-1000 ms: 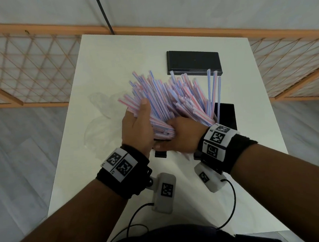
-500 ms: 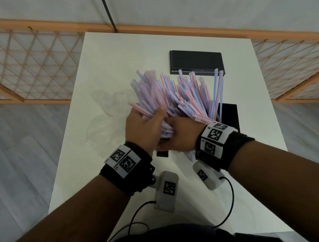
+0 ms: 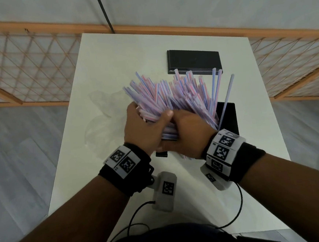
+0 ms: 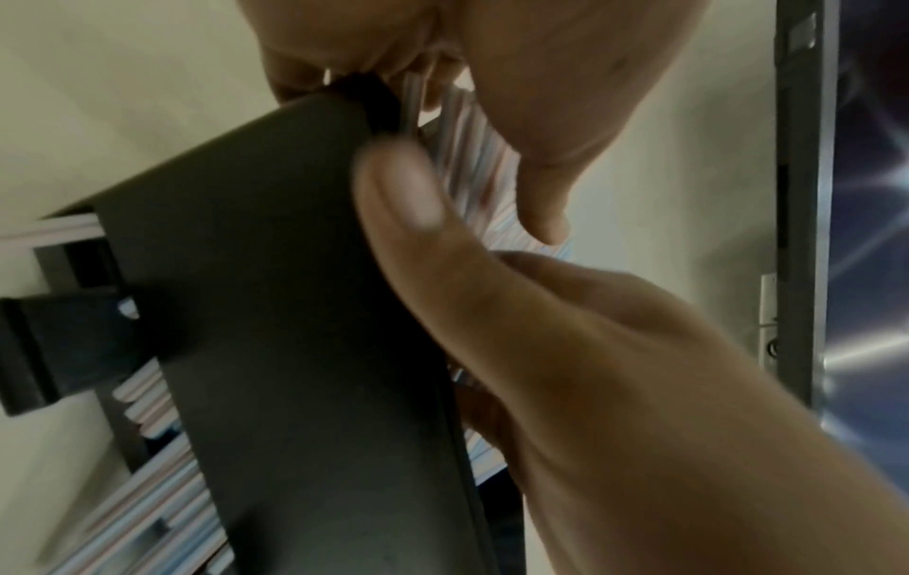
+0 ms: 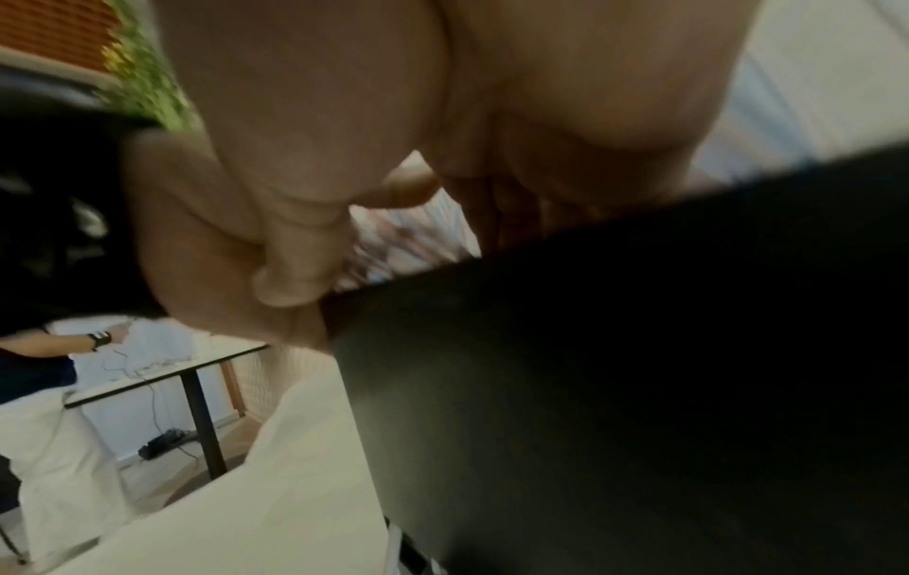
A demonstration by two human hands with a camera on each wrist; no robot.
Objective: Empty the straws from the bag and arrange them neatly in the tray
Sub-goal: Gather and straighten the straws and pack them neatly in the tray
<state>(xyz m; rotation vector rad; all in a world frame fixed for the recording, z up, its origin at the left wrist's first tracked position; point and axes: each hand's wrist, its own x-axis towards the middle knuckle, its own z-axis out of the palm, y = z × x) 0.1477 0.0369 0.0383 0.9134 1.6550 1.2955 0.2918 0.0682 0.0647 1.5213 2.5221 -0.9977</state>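
Note:
A thick bundle of pink, blue and white striped straws (image 3: 174, 96) fans up and away from me over the black tray (image 3: 229, 119) on the white table. My left hand (image 3: 145, 125) wraps the bundle's left side near its lower end, thumb across the top. My right hand (image 3: 190, 130) grips the same end from the right. In the left wrist view the straws (image 4: 472, 155) sit between my fingers above the tray wall (image 4: 275, 311). The right wrist view shows striped straw ends (image 5: 393, 237) under my curled fingers and the dark tray (image 5: 639, 369). The crumpled clear bag (image 3: 101, 117) lies to the left.
A second black tray or lid (image 3: 194, 62) lies flat at the table's far side. One straw (image 3: 227, 98) leans apart at the bundle's right. Wooden lattice railings (image 3: 26, 60) flank the table. Another table and a person's arm (image 5: 64, 346) show in the right wrist view.
Both hands have closed tighter round the bundle's lower end and shifted slightly right. The straws stand more gathered, and one straw has fallen out to the right.

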